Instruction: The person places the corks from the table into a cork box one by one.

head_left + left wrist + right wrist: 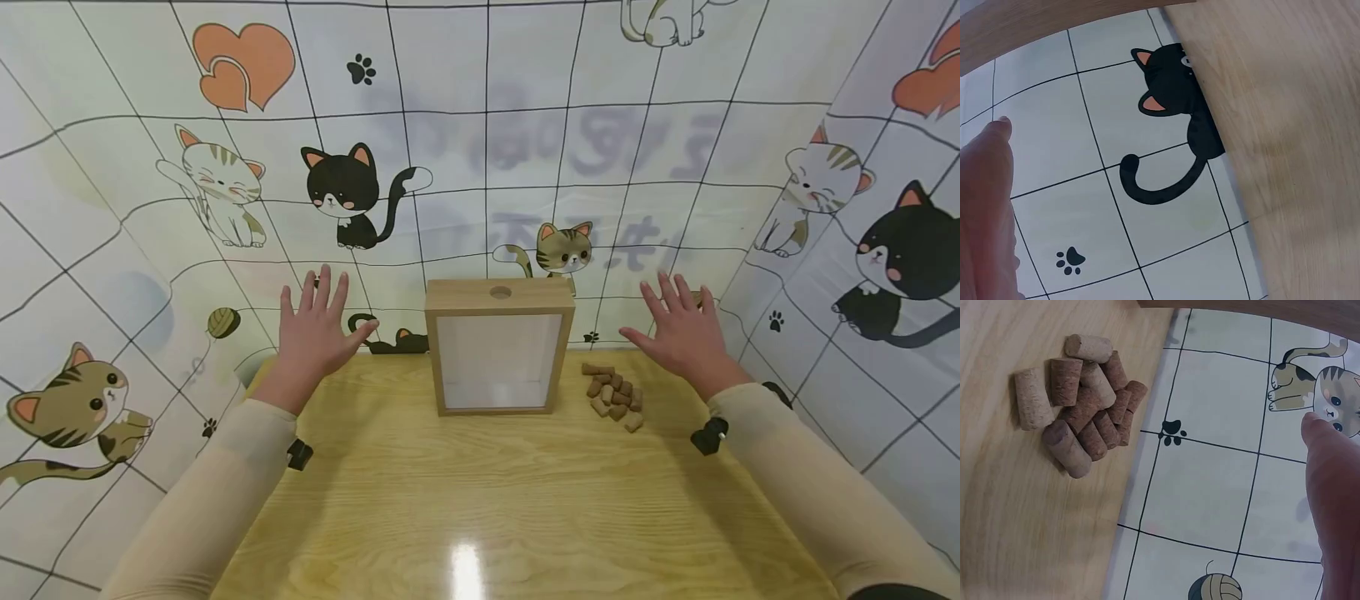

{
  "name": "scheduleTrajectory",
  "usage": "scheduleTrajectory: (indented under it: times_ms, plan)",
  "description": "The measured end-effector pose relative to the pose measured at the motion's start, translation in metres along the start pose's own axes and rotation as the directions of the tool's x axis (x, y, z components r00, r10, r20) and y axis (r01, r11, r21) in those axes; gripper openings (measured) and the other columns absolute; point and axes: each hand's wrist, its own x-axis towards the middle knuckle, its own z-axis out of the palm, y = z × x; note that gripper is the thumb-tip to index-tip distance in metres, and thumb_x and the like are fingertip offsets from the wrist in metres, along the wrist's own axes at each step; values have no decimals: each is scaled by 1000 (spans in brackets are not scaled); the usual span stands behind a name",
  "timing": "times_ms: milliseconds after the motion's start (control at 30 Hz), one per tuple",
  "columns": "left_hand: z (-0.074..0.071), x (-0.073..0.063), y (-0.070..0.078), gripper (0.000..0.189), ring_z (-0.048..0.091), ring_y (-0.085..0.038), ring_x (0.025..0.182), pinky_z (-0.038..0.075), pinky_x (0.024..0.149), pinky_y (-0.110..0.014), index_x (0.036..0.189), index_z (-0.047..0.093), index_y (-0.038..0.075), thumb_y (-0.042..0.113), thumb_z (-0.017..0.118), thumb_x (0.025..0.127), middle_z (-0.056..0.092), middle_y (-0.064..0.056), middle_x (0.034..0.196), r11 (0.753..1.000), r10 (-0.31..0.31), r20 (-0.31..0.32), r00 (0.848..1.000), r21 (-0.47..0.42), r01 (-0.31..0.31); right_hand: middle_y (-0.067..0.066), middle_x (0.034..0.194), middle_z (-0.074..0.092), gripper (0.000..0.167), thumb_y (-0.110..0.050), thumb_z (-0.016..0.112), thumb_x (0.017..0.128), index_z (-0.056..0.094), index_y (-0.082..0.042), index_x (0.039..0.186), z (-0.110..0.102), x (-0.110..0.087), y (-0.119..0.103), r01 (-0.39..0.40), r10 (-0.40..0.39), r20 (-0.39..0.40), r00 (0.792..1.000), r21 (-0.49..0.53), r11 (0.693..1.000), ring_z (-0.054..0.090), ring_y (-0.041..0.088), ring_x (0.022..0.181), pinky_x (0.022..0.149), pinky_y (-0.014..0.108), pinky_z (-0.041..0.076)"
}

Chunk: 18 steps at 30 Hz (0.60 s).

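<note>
A wooden frame box (432,367) with a clear front panel and a round hole in its top stands upright at the back of the table. Just right of it lies a loose pile of corks (617,398), light and darker brown; the right wrist view shows the same corks (1088,400) close up. My left hand (315,325) is raised left of the box, fingers straight and spread, holding nothing. On the other side, my right hand (682,329) is held up beyond the corks, likewise spread and touching nothing. Only a thumb of each hand shows in its wrist view.
The light wooden table (390,508) reaches back to a white sheet (457,150) printed with cats and grid lines. That sheet also rises along the left and right sides. A bright light reflection shows at the table's front.
</note>
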Motion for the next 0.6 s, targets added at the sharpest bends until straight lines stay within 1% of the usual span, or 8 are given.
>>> scheduleTrajectory:
  times_ms: [133,300,400,500,600]
  plan:
    - [-9,5,6,106,-2,-42,170,-7,131,-70,179,7,14,81,42,105,-7,-18,184,999,19,-29,999,-43,-20,27,182,9,102,-76,50,107,21,-8,177,0,-10,0,1,-1,4,1000,17,1000,6,50,167,129,74,-4]
    - [-17,12,13,104,2,-40,170,0,132,-70,179,8,15,79,44,106,-1,-15,185,995,73,-72,995,-66,-77,29,181,10,101,-74,51,107,22,-6,176,3,-23,0,-10,9,29,1000,38,999,5,52,166,129,75,-1]
    - [-20,15,17,103,6,-40,170,3,132,-70,179,10,15,77,46,106,2,-14,186,991,99,-96,990,-83,-107,29,181,10,100,-73,50,108,24,-5,176,6,-31,0,-10,9,26,1000,54,998,7,52,166,129,75,0]
    - [-23,17,22,101,10,-43,169,5,132,-71,179,15,15,76,49,106,7,-15,185,985,113,-120,986,-117,-127,30,179,16,100,-74,50,108,27,-4,175,13,-38,-1,-1,0,2,1000,77,997,12,53,165,128,76,3]
    - [-25,17,29,97,15,-46,167,9,130,-74,178,22,15,73,51,106,14,-17,184,974,131,-146,981,-167,-155,32,175,26,100,-74,52,107,31,-3,173,22,-45,-1,4,-4,-5,1000,103,995,16,53,163,127,77,7]
